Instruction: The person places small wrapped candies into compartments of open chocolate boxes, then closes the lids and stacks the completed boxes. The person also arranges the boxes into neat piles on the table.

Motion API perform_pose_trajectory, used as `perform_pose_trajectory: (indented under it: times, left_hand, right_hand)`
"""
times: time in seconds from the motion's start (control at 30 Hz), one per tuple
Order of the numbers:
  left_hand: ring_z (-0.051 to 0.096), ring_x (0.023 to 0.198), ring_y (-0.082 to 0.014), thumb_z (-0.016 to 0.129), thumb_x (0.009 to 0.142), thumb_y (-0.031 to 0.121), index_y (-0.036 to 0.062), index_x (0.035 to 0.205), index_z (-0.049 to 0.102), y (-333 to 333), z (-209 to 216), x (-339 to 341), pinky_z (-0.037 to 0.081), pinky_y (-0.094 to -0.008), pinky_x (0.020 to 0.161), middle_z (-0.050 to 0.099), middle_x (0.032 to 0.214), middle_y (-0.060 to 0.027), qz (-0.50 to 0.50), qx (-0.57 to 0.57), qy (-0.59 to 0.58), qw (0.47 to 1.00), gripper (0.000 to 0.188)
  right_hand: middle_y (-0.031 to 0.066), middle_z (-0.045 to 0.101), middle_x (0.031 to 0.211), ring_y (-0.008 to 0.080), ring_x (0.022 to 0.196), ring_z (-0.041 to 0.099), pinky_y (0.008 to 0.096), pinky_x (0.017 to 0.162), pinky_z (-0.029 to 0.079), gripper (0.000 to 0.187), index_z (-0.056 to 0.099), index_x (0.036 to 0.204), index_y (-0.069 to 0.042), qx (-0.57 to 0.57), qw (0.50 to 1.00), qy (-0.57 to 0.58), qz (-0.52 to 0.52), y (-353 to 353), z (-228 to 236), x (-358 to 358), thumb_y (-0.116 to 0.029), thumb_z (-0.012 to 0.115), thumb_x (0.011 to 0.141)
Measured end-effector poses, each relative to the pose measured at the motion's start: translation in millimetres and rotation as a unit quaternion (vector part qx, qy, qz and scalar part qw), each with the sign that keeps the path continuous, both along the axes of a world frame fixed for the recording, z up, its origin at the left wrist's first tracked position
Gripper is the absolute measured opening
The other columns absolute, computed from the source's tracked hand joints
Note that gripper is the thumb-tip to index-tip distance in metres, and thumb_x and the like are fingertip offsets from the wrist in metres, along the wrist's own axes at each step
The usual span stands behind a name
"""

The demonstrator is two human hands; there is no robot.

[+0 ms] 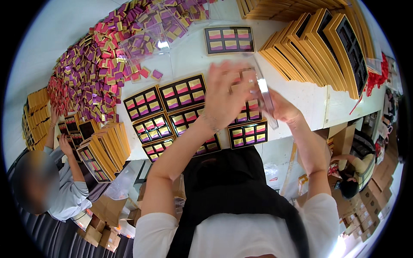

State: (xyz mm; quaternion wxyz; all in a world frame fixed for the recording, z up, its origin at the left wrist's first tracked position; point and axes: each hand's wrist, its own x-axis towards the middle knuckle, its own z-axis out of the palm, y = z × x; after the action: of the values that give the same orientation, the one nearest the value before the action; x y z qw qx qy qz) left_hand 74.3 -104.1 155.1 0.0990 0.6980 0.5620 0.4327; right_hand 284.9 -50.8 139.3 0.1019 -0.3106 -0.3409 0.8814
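My right hand (282,106) grips the edge of a clear plastic lid (265,95), tilted up on its side above the table. Beside it my left hand (226,95) is blurred by motion, its fingers at or near the lid; whether they grip it cannot be made out. Under my hands, black boxes with gold edges lie in close rows, and the nearest full box (243,136) holds pink and purple foil-wrapped pieces. Farther off lies a separate filled box (208,41). My left hand and forearm partly hide the middle boxes.
A large heap of small wrapped pieces (103,60) covers the far left, with clear lids (148,41) lying on it. Stacked gold-edged boxes (301,49) lean at the far right. More boxes (107,146) stand left, near a co-worker's hand (65,145). Another person (357,172) is at the right.
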Motion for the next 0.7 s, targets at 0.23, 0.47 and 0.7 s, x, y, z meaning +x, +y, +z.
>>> perform_pose_trajectory:
  times: [0.23,0.47,0.7]
  left_hand:
    - [0.038,0.135,-0.0354,0.054,0.085,-0.007,-0.0021,0.146,0.023,-51,-112,-1,0.034,-0.0406,0.111,0.033,0.145,-0.0229,0.128,-0.291,-0.296,0.901,0.068]
    - [0.033,0.139,-0.0351,0.045,0.084,-0.014,-0.0031,0.146,0.021,-46,-112,8,0.030,-0.0393,0.113,0.030,0.149,-0.0244,0.099,-0.269,-0.193,0.938,0.067]
    - [0.025,0.141,-0.0409,0.046,0.084,-0.009,-0.0070,0.145,0.022,-28,-128,20,0.024,-0.0409,0.116,0.027,0.149,-0.0274,0.133,-0.283,-0.217,0.925,0.066]
  right_hand:
    - [0.0120,0.038,0.135,0.0263,0.126,0.038,0.0391,0.100,0.037,0.125,0.007,0.155,-0.010,0.221,0.960,-0.162,-0.056,33,-76,32,-0.034,0.083,0.058]
    - [0.0151,0.036,0.139,0.0282,0.130,0.035,0.0417,0.101,0.037,0.127,0.007,0.156,-0.013,0.194,0.963,-0.167,-0.086,27,-87,13,-0.041,0.083,0.058]
    - [0.0130,0.037,0.139,0.0273,0.131,0.036,0.0393,0.099,0.039,0.125,0.005,0.156,-0.014,0.221,0.954,-0.196,-0.043,31,-88,18,-0.031,0.083,0.059]
